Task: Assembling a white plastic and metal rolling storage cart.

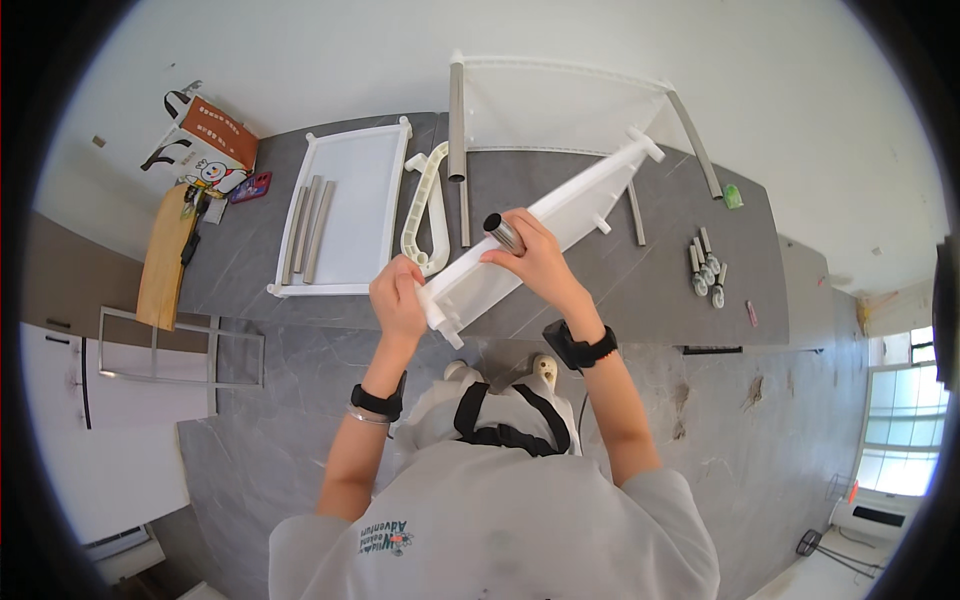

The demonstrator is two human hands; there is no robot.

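A white plastic shelf panel [580, 203] is held up on its edge, slanting from near my body toward the far right. My left hand [398, 300] is closed on its near left corner. My right hand [537, 262] is wrapped round a metal tube [505, 234] at the panel's long edge; whether the tube sits in the panel or only against it, I cannot tell. Beyond stands another white shelf panel [560, 105] on its side, with metal tubes at its corners, one of them a left tube [457, 125]. Cream plastic handle-shaped frames [418, 215] lie left of the panel in my hands.
On the grey table [700, 290], a white shelf panel [368, 200] lies flat at left with three loose metal tubes [318, 230] on it. Several casters [708, 268] and a green packet [733, 196] lie at right. A paper bag [215, 140] and phone [251, 187] are far left.
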